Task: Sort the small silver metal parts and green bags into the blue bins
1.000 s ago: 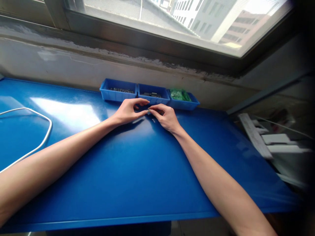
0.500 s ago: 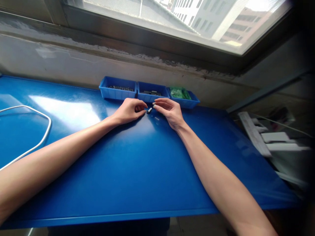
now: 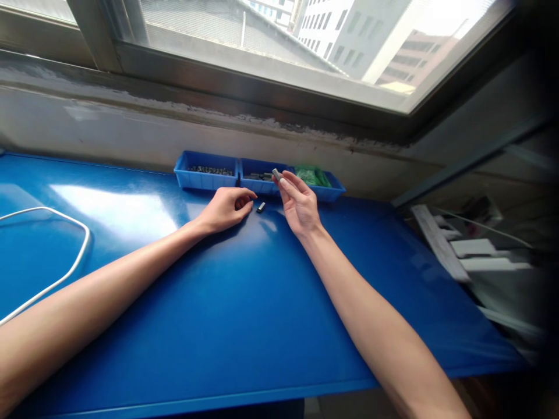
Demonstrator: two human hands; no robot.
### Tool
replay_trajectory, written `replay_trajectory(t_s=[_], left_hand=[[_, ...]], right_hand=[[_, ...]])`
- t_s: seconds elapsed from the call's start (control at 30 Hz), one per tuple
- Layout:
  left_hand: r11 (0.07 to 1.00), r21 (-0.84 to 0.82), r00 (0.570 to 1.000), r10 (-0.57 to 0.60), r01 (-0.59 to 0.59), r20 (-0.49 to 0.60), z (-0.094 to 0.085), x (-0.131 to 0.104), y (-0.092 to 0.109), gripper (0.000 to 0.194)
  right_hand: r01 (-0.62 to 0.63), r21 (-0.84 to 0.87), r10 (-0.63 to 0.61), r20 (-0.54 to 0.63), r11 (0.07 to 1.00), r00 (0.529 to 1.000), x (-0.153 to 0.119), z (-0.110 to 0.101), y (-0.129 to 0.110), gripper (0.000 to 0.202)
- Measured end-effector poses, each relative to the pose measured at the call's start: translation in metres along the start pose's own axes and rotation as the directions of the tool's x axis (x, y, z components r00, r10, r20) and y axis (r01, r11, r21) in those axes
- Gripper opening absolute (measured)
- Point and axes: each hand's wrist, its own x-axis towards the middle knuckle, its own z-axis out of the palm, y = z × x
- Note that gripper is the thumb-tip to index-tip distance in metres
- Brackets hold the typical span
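Between thumb and fingers, my right hand pinches a small silver metal piece, held up in front of the middle bin. My left hand rests on the blue table with its fingers curled and the thumb and index tips slightly apart, nothing between them. Just right of those fingertips a small black-and-silver piece lies on the table, touched by neither hand. Its exact kind is too small to make out.
Three joined blue bins line the wall: the left bin has many small metal parts, the middle bin dark longish pieces, the right bin green plastic bags. A white cable lies at left. White objects stand beyond the right edge.
My right hand has lifted and turned palm-up, raising the silver piece away from the table. My left hand has drawn slightly left from the black-and-silver piece. The camera view has tilted up a little.
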Motion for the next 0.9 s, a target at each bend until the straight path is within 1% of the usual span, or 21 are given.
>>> replay_trajectory(t_s=[0.1, 0.2, 0.23, 0.3, 0.37, 0.43, 0.47, 0.53, 0.6, 0.67, 0.73, 0.8, 0.83, 0.9], left_hand=[[0.999, 0.019, 0.999, 0.04, -0.04, 0.013, 0.0, 0.0, 0.0, 0.025], [0.997, 0.045, 0.998, 0.06, -0.061, 0.02, -0.001, 0.0, 0.0, 0.024], [0.997, 0.055, 0.998, 0.06, -0.061, 0.019, -0.001, 0.0, 0.0, 0.024], [0.996, 0.072, 0.998, 0.059, -0.06, 0.014, -0.001, -0.001, 0.0, 0.025], [0.995, 0.087, 0.998, 0.057, -0.057, -0.001, -0.002, -0.001, -0.001, 0.025], [0.994, 0.095, 0.998, 0.049, -0.046, -0.032, -0.002, 0.0, -0.001, 0.026], [0.995, 0.096, 0.998, 0.041, -0.036, -0.05, -0.002, 0.0, -0.001, 0.025], [0.996, 0.093, 0.996, 0.016, -0.009, -0.083, -0.002, 0.001, -0.001, 0.025], [0.996, 0.085, 0.995, -0.005, 0.014, -0.101, -0.002, 0.001, -0.002, 0.024], [0.996, 0.082, 0.994, -0.013, 0.022, -0.104, -0.002, 0.002, -0.001, 0.023], [0.997, 0.08, 0.995, -0.012, 0.02, -0.097, -0.002, 0.002, -0.001, 0.023], [0.997, 0.074, 0.996, -0.01, 0.016, -0.089, -0.002, 0.002, -0.001, 0.024], [0.997, 0.071, 0.996, -0.009, 0.015, -0.084, -0.002, 0.002, -0.002, 0.024], [0.997, 0.07, 0.997, -0.008, 0.014, -0.075, -0.002, 0.002, -0.002, 0.025]], right_hand=[[0.042, 0.003, -0.042, 0.004, 0.999, 0.999, 0.0, 0.001, -0.001, 0.043], [0.095, -0.03, -0.094, 0.006, 0.995, 0.996, -0.006, -0.001, -0.001, 0.038], [0.121, -0.076, -0.121, 0.008, 0.99, 0.993, -0.008, -0.002, -0.001, 0.034], [0.18, -0.227, -0.178, 0.033, 0.957, 0.984, -0.012, -0.005, 0.0, 0.023], [0.233, -0.431, -0.207, 0.106, 0.872, 0.973, -0.016, -0.009, 0.001, 0.016], [0.289, -0.622, -0.186, 0.227, 0.727, 0.956, -0.019, -0.011, 0.001, 0.018], [0.33, -0.69, -0.168, 0.294, 0.645, 0.941, -0.02, -0.012, 0.001, 0.021], [0.428, -0.75, -0.134, 0.421, 0.504, 0.897, -0.023, -0.011, 0.001, 0.025], [0.5, -0.749, -0.113, 0.506, 0.433, 0.855, -0.024, -0.01, 0.0, 0.024], [0.517, -0.752, -0.105, 0.524, 0.409, 0.845, -0.025, -0.009, 0.0, 0.021], [0.503, -0.767, -0.114, 0.502, 0.398, 0.857, -0.024, -0.009, 0.001, 0.019], [0.489, -0.769, -0.134, 0.48, 0.412, 0.867, -0.024, -0.009, 0.001, 0.017], [0.476, -0.759, -0.14, 0.466, 0.445, 0.874, -0.024, -0.009, 0.002, 0.017], [0.409, -0.71, -0.13, 0.415, 0.573, 0.901, -0.024, -0.008, 0.003, 0.017]])
